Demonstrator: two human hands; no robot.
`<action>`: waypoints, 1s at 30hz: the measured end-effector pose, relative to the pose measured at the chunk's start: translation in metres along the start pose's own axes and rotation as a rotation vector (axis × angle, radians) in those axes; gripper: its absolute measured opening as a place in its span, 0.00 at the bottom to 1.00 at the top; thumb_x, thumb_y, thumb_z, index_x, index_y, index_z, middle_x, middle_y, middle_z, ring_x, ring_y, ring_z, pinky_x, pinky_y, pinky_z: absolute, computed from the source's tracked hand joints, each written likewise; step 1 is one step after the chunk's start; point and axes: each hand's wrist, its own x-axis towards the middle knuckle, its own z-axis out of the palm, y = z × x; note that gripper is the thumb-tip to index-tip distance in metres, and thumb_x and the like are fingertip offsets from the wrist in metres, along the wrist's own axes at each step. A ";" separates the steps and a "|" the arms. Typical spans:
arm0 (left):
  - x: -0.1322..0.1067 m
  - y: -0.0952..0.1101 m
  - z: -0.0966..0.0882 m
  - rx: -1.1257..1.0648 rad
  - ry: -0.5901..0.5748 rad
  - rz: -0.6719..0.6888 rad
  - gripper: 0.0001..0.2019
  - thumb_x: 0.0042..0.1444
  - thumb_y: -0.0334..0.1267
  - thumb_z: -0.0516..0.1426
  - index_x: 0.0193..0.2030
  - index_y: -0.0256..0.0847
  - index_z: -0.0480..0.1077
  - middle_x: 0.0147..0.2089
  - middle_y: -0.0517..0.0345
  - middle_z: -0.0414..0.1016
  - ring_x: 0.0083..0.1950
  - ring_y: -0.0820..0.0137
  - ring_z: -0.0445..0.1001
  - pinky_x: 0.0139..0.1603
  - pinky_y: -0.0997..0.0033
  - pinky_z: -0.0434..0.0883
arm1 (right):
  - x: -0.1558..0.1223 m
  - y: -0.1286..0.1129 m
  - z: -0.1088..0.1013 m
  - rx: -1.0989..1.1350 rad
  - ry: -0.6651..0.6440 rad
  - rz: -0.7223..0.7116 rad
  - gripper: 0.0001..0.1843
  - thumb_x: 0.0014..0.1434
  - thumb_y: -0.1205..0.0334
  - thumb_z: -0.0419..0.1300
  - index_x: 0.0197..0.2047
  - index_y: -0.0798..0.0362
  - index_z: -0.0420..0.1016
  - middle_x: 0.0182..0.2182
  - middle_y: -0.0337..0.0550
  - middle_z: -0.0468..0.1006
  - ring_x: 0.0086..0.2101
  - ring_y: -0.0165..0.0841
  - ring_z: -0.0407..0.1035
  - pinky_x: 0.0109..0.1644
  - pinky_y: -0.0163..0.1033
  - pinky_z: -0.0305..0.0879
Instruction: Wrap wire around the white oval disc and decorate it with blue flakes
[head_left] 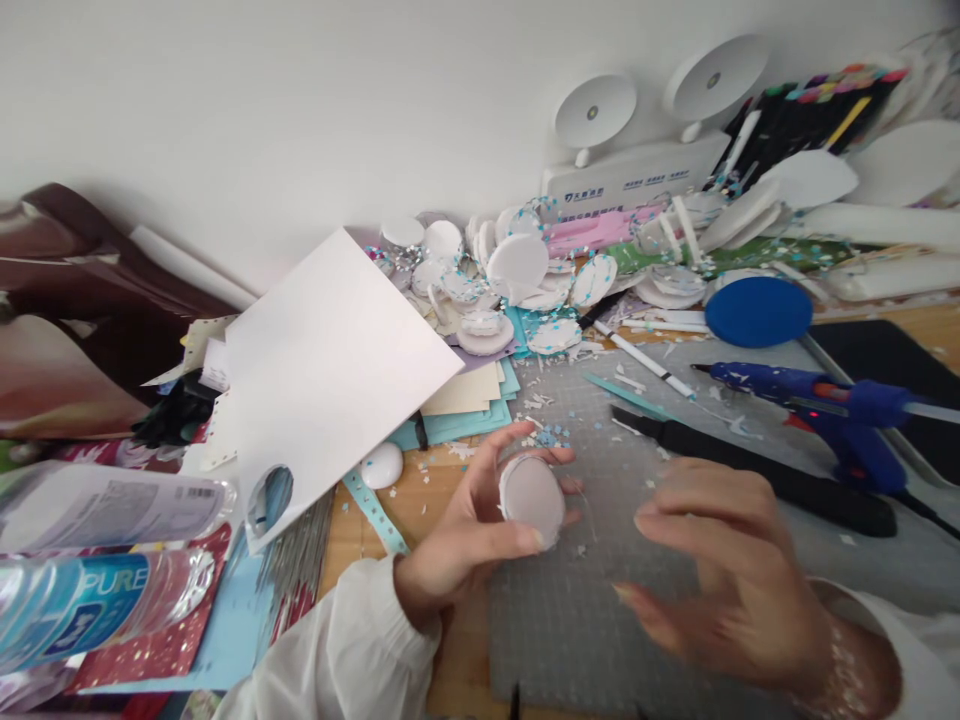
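My left hand point(487, 530) is closed around a small round white disc point(532, 500), its thumb on the near edge and its fingers behind. A thin strand trails from the disc's right side. To the right, my right hand point(720, 570) hovers over the grey cutting mat point(570, 610), thumb and fingers apart and slightly blurred, with nothing visible between them. Tiny blue and white star-shaped bits point(553, 436) lie on the mat just beyond the disc. Close to the right hand lies a black-handled knife point(780, 475).
A blue glue gun point(832, 400) with a lit red light rests at right, near a blue round lid point(758, 311). Many white discs point(517, 265) are heaped at the back. A white foam board point(330, 370) with a round hole leans left, above plastic bottles point(97, 605).
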 end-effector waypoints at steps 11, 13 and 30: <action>0.003 -0.005 -0.008 0.112 -0.006 0.038 0.30 0.46 0.30 0.70 0.56 0.51 0.69 0.58 0.53 0.73 0.55 0.61 0.76 0.61 0.54 0.69 | -0.010 -0.005 0.002 0.009 -0.186 -0.132 0.10 0.63 0.72 0.56 0.45 0.54 0.74 0.23 0.32 0.73 0.28 0.28 0.64 0.45 0.43 0.59; 0.002 -0.005 -0.006 0.073 0.041 0.041 0.29 0.48 0.32 0.69 0.57 0.50 0.69 0.57 0.53 0.74 0.54 0.61 0.77 0.61 0.53 0.69 | -0.009 -0.004 -0.001 0.005 -0.192 -0.113 0.09 0.64 0.72 0.53 0.43 0.54 0.73 0.22 0.32 0.71 0.28 0.28 0.64 0.44 0.43 0.59; -0.002 0.002 -0.008 0.015 -0.162 -0.011 0.32 0.51 0.47 0.67 0.62 0.44 0.66 0.55 0.46 0.77 0.49 0.65 0.79 0.52 0.67 0.73 | 0.010 0.008 -0.007 0.069 -0.125 -0.078 0.13 0.57 0.72 0.58 0.45 0.53 0.70 0.39 0.44 0.74 0.41 0.35 0.69 0.48 0.44 0.66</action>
